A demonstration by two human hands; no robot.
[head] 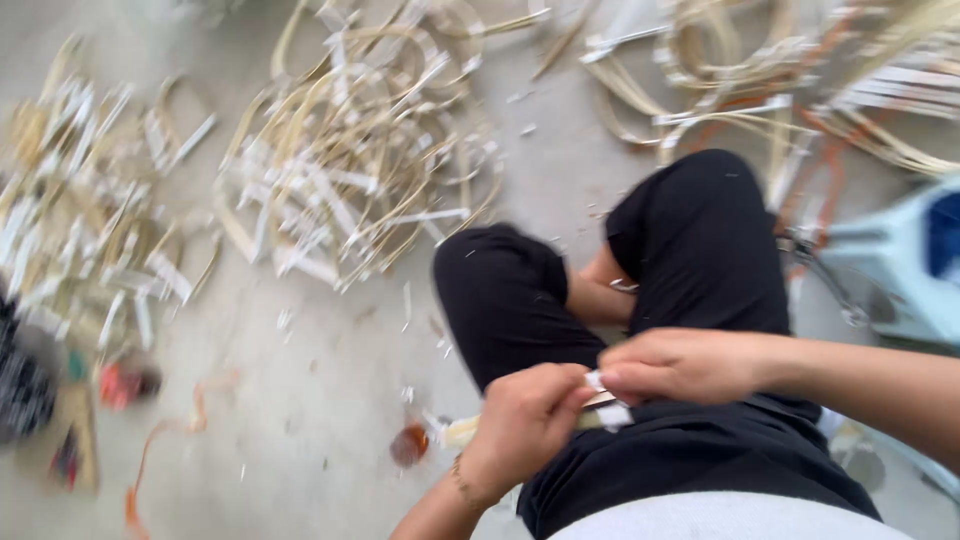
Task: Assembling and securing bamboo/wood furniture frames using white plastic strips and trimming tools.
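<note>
Pale grey shirt hem (pixel 720 518) fills the bottom edge right of centre, closest to the lens, w/ black trousers (pixel 690 250) above it; both knees bent up toward mid-frame, person seated on the concrete floor (pixel 300 400).

Just above the lap, lower centre, both hands meet. Left hand (pixel 525 425) comes up from the bottom edge, thin bracelet at the wrist, fingers curled tight round a pale cane strip (pixel 462 431) whose end pokes out to the left of the fist. Right hand (pixel 680 365) reaches in from the right edge, forearm across the lower right; thumb and fingertips pinched together on a bit of white tape (pixel 605 398) that sits right at the strip, touching the left knuckles. So strip + tape are between the two hands, lower centre, over the trousers. Frame is motion-blurred, so how the tape lies on the strip can't be told.

Small round brownish thing (pixel 410 445) on the floor just left of the left hand; too blurred to ID.

Upper centre: big loose heap of bent cane loops (pixel 350 150) w/ white tape pieces on them. Upper left: 2nd heap of shorter taped pieces (pixel 90 210). Upper right: more cane hoops (pixel 760 80), some orange-ish. Right edge mid: light blue plastic stool (pixel 890 270), near the right knee. Lower left: orange strand (pixel 165 440) curling on the floor, plus small red and dark items by the left edge, unclear. White scraps scattered over the floor between heaps and knees.
</note>
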